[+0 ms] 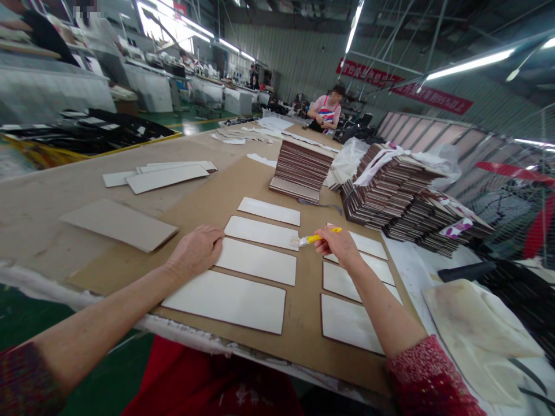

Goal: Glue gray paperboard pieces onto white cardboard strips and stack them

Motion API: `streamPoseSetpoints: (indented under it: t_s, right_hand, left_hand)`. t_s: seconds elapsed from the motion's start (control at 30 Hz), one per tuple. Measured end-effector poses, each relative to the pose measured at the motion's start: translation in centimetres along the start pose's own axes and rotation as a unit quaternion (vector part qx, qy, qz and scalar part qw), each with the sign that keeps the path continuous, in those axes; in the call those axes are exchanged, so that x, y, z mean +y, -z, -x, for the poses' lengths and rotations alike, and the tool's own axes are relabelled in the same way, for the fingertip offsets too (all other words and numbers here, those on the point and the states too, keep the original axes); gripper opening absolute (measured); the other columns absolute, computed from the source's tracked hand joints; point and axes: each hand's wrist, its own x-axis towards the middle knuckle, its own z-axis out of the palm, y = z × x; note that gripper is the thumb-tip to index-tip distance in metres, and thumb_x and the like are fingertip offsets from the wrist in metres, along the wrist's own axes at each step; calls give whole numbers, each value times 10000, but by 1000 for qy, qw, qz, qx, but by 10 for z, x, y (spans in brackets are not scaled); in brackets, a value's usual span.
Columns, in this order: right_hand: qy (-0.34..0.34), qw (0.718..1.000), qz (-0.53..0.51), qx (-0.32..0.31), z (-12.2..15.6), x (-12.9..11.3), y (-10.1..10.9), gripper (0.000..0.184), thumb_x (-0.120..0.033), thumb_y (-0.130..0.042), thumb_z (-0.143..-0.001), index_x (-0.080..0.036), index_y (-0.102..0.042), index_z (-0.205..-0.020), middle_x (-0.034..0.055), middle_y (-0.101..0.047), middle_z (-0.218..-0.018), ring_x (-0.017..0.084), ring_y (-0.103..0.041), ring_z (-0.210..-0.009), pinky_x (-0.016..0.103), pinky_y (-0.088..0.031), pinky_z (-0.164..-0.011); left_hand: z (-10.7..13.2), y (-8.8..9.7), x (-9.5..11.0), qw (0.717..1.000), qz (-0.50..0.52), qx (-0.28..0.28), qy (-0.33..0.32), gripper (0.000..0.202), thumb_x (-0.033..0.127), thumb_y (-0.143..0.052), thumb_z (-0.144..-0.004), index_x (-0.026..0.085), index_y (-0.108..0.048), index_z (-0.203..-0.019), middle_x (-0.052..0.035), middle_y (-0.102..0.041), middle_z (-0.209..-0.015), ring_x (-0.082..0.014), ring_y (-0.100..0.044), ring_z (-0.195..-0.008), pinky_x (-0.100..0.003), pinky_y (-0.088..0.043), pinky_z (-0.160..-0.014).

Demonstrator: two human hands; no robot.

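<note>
My right hand [339,244] grips a yellow-handled brush [313,238], its pale bristles resting on the right end of a white rectangular board [261,232]. My left hand [198,249] lies with curled fingers on the left edge of the white board [256,261] just below it, holding it down. Several white boards lie in two columns on a brown cardboard sheet [303,312]; the nearest left one is the largest board [228,300].
Stacks of dark-edged boards [302,167] and a fanned pile [399,196] stand behind the work area. Grey cardboard pieces [119,224] lie to the left. A stained cloth [477,335] sits at right. A seated person [326,111] works at the table's far end.
</note>
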Motion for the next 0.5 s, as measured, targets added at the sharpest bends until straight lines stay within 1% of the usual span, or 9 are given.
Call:
streamPoseSetpoints:
  t_s: [0.1, 0.17, 0.27, 0.33, 0.4, 0.43, 0.47, 0.5]
  right_hand:
    - [12, 1000, -12, 12, 4, -7, 1, 106, -228, -618, -794, -154, -681, -752, 17, -679, -551, 119, -599, -400, 169, -441, -367]
    - [31, 999, -31, 10, 4, -14, -7, 110, -239, -611, -815, -161, -685, -793, 10, -694, -583, 112, -611, -423, 166, -460, -390]
    - [55, 996, -75, -19, 0, -27, -33, 132, -268, -595, -846, -170, -683, -856, 4, -713, -637, 114, -641, -479, 176, -505, -442]
    - [59, 992, -103, -43, -2, -34, -53, 142, -284, -595, -852, -171, -679, -874, 2, -713, -647, 118, -649, -497, 188, -523, -460]
    - [57, 989, -122, -55, 1, -40, -66, 144, -293, -602, -848, -172, -678, -867, 1, -708, -646, 123, -654, -504, 196, -531, -466]
    - [56, 988, -130, -57, 5, -42, -68, 144, -297, -607, -846, -172, -678, -861, 1, -707, -648, 124, -655, -508, 200, -534, -470]
    - [57, 987, -139, -60, 12, -43, -66, 148, -303, -610, -845, -173, -680, -863, 0, -706, -652, 125, -657, -512, 203, -537, -476]
    - [60, 985, -150, -62, 20, -43, -59, 154, -311, -613, -846, -175, -681, -871, -1, -707, -660, 125, -659, -517, 205, -538, -481]
  left_hand:
    - [0, 0, 0, 1000, 3, -2, 4, 312, 230, -414, -913, 158, -698, -1018, -118, -735, -1093, -278, -657, -1045, -420, -516, -979]
    - [0, 0, 1, 1000, 3, -5, 8, 316, 235, -414, -914, 164, -701, -1024, -115, -735, -1094, -274, -657, -1046, -411, -513, -982]
    - [-2, 0, 0, 1000, -3, -9, 16, 311, 244, -417, -915, 174, -702, -1015, -108, -737, -1099, -264, -656, -1057, -393, -504, -995]
    - [-2, 1, 0, 1000, -9, -14, 17, 311, 246, -411, -920, 174, -699, -1013, -101, -737, -1109, -250, -653, -1071, -371, -495, -1009]
    - [0, 5, 1, 1000, -9, -22, 13, 323, 254, -393, -935, 169, -690, -1029, -96, -736, -1121, -242, -651, -1077, -368, -492, -1015]
    - [2, 8, 3, 1000, -8, -26, 9, 332, 261, -381, -944, 164, -687, -1031, -100, -738, -1113, -251, -654, -1065, -388, -499, -1007]
    - [4, 12, 5, 1000, -4, -27, 5, 338, 275, -373, -951, 165, -684, -1028, -100, -741, -1098, -264, -657, -1048, -418, -506, -997]
    - [5, 16, 7, 1000, 7, -25, -1, 344, 291, -368, -955, 167, -684, -1010, -103, -745, -1068, -284, -660, -1015, -459, -516, -975]
